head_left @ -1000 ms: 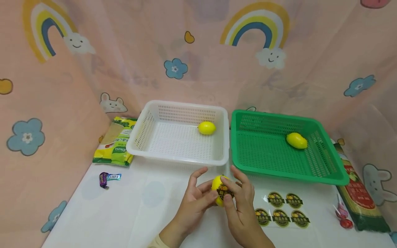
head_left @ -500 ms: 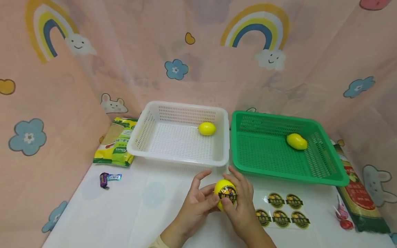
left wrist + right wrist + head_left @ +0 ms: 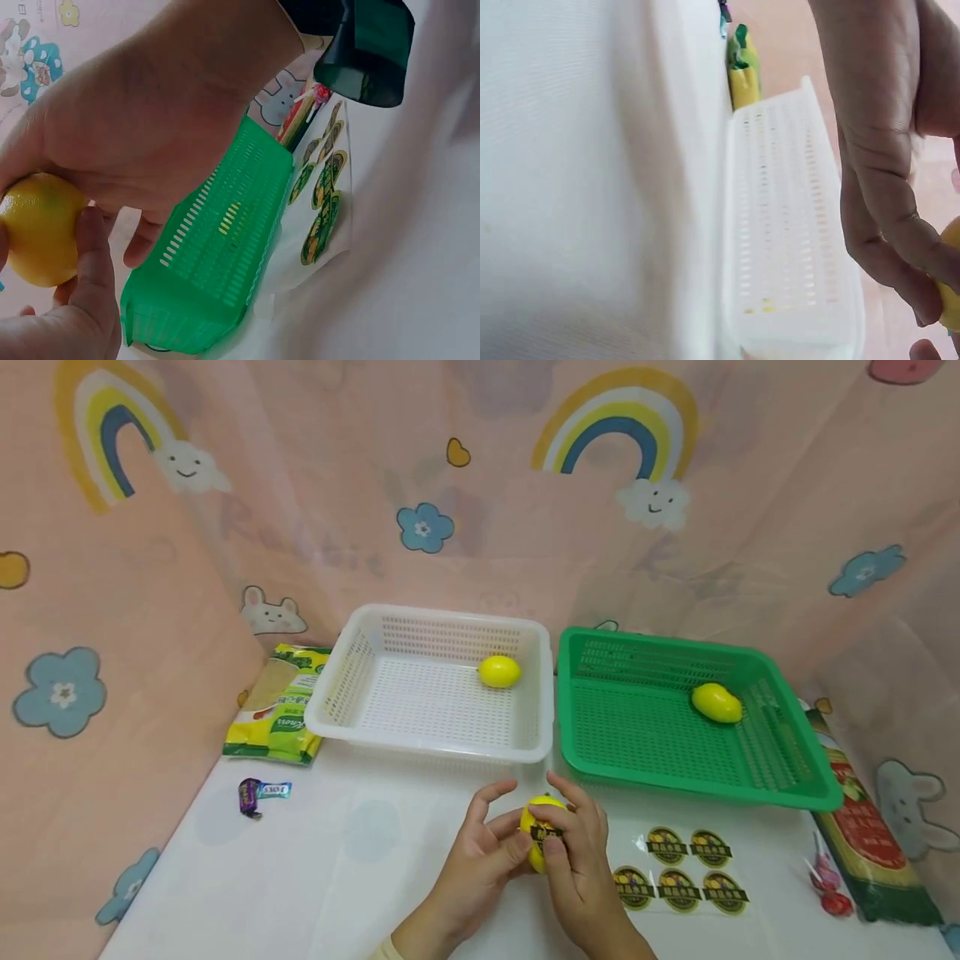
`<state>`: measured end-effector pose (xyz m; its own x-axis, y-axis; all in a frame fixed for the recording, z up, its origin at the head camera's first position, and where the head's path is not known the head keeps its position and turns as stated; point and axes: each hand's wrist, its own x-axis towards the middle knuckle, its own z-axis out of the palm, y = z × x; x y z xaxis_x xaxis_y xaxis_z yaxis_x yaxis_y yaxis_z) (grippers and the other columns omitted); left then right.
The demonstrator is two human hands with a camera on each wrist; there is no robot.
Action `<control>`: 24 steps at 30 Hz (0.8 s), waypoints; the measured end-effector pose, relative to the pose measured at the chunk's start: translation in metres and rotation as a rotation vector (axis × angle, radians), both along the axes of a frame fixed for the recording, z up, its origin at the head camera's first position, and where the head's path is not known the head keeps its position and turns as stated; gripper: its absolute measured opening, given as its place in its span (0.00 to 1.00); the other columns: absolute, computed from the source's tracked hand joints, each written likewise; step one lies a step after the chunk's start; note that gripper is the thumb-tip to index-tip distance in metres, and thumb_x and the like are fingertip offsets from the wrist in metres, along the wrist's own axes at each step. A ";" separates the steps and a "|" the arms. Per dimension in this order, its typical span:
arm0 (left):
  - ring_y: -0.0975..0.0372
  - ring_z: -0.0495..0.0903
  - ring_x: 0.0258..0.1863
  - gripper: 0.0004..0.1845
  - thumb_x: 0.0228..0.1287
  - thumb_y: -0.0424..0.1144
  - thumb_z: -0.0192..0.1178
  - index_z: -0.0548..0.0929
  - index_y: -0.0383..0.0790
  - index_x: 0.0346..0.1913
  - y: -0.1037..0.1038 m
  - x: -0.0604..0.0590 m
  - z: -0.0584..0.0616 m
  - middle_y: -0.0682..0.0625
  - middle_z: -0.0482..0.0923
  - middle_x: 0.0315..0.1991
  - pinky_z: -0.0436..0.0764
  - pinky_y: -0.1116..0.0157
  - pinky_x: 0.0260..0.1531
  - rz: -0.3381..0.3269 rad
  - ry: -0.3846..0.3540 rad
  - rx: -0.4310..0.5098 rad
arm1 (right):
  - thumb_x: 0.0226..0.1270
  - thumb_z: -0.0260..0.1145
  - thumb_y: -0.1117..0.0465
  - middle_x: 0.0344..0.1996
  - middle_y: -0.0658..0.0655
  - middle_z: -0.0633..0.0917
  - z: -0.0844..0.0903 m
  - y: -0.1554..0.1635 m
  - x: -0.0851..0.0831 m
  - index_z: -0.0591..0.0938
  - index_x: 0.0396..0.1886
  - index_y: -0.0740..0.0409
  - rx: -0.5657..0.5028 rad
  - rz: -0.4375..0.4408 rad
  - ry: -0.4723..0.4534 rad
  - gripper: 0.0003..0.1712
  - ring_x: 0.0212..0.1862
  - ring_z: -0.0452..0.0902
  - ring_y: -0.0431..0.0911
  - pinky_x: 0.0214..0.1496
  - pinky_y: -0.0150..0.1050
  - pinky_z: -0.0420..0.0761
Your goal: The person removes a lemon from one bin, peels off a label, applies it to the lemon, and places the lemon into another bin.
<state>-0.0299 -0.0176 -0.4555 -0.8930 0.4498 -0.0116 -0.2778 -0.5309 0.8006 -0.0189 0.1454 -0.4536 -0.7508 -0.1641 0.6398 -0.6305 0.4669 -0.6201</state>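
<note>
Low in the middle of the head view, both hands hold one yellow lemon (image 3: 537,827) just above the white table. A dark round sticker (image 3: 542,834) lies on its near face, and the thumb of my right hand (image 3: 570,827) presses on it. My left hand (image 3: 501,827) grips the lemon from the left, thumb against its side. The left wrist view shows the lemon (image 3: 39,229) between the fingers. Beside the hands to the right lies a clear sheet of round stickers (image 3: 678,870).
A white basket (image 3: 431,743) holds a lemon (image 3: 499,671); to its right a green basket (image 3: 697,781) holds another lemon (image 3: 716,702). A snack bag (image 3: 281,703) and a candy (image 3: 258,793) lie at the left, a noodle pack (image 3: 870,831) and lollipop (image 3: 828,889) at the right.
The lemon has turned a little in the hands. The sticker, fully in view half a second ago, is now partly covered by the right thumb. The baskets have not moved.
</note>
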 end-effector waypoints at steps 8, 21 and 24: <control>0.59 0.85 0.53 0.36 0.80 0.34 0.61 0.52 0.41 0.78 0.001 0.003 -0.002 0.41 0.79 0.66 0.85 0.59 0.54 0.017 0.015 -0.007 | 0.70 0.59 0.71 0.74 0.62 0.71 -0.004 -0.002 0.001 0.77 0.67 0.57 -0.003 -0.021 -0.040 0.26 0.72 0.60 0.53 0.69 0.42 0.57; 0.61 0.86 0.49 0.38 0.76 0.32 0.65 0.54 0.43 0.79 -0.002 0.001 -0.002 0.43 0.81 0.64 0.86 0.61 0.51 -0.026 -0.002 0.000 | 0.67 0.69 0.61 0.78 0.54 0.67 -0.001 0.014 0.006 0.66 0.79 0.56 0.120 -0.038 -0.205 0.42 0.74 0.57 0.53 0.66 0.52 0.66; 0.61 0.86 0.49 0.37 0.76 0.32 0.64 0.56 0.46 0.78 -0.002 0.001 -0.002 0.42 0.80 0.65 0.86 0.61 0.51 -0.038 0.022 0.005 | 0.68 0.72 0.57 0.79 0.53 0.64 0.005 0.020 0.007 0.61 0.83 0.52 0.147 -0.049 -0.239 0.48 0.74 0.55 0.54 0.63 0.64 0.67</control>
<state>-0.0293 -0.0196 -0.4578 -0.8752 0.4836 0.0101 -0.2806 -0.5245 0.8038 -0.0114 0.1652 -0.4487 -0.8870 -0.2016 0.4154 -0.4486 0.5896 -0.6717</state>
